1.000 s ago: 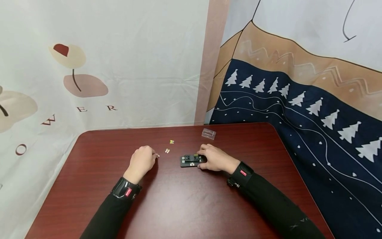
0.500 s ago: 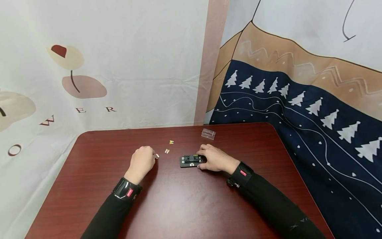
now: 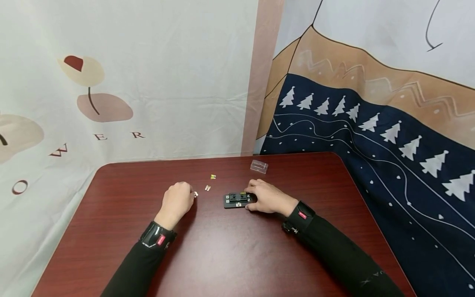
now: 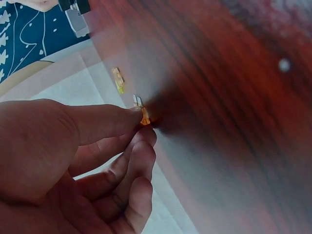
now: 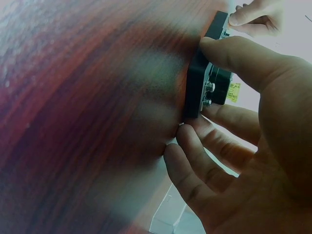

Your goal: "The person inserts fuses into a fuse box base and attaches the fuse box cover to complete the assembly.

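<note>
My left hand (image 3: 177, 203) pinches a small orange blade fuse (image 4: 145, 117) between thumb and fingertips, just above the table; its metal prongs point away from the hand. My right hand (image 3: 268, 196) grips the right end of a black fuse block (image 3: 233, 199), which lies on the table. In the right wrist view the thumb presses one long side and fingers touch the other, near silver screws (image 5: 209, 87). A yellow fuse (image 5: 234, 92) stands in the block. Between the hands lie two loose blade fuses, one yellow (image 3: 213, 176) and one pale (image 3: 208, 188).
A clear plastic cover (image 3: 259, 166) lies behind the right hand, near the far edge of the reddish-brown table (image 3: 222, 255). Hanging cloths, one white (image 3: 185, 82) and one with tree shapes (image 3: 334, 123), stand behind and to the right of the table.
</note>
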{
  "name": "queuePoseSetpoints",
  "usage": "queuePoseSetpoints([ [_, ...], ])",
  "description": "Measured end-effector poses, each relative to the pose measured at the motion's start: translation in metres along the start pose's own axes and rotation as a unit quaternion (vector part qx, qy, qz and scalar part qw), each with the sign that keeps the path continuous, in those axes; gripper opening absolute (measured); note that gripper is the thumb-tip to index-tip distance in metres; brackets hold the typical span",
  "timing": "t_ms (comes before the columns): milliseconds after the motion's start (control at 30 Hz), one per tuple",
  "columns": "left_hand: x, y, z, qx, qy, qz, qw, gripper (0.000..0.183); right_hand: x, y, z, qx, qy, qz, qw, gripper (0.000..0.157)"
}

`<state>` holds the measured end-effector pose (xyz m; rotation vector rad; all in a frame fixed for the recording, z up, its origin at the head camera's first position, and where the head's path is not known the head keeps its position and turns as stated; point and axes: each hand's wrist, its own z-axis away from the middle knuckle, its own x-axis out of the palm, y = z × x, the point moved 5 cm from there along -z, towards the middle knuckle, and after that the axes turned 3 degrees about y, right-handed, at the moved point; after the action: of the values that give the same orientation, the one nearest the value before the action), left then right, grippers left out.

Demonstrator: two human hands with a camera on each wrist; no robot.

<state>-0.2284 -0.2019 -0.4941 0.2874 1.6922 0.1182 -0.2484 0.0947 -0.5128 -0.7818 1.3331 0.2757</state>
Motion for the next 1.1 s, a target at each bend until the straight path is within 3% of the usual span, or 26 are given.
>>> queuePoseSetpoints([
  [600,-0.0001,-0.0015,0.0006,-0.005,-0.016,0.014,0.9998,0.015,0.0000,0.0003,-0.0004,0.003,-0.002,-0.005,1.000,0.051],
  [1100,0.0005,0.0013,-0.0005,0.004,-0.009,0.011,0.9999,0.012,-0.0020,-0.0022,-0.0003,0.004,-0.005,-0.010,1.000,0.050],
])
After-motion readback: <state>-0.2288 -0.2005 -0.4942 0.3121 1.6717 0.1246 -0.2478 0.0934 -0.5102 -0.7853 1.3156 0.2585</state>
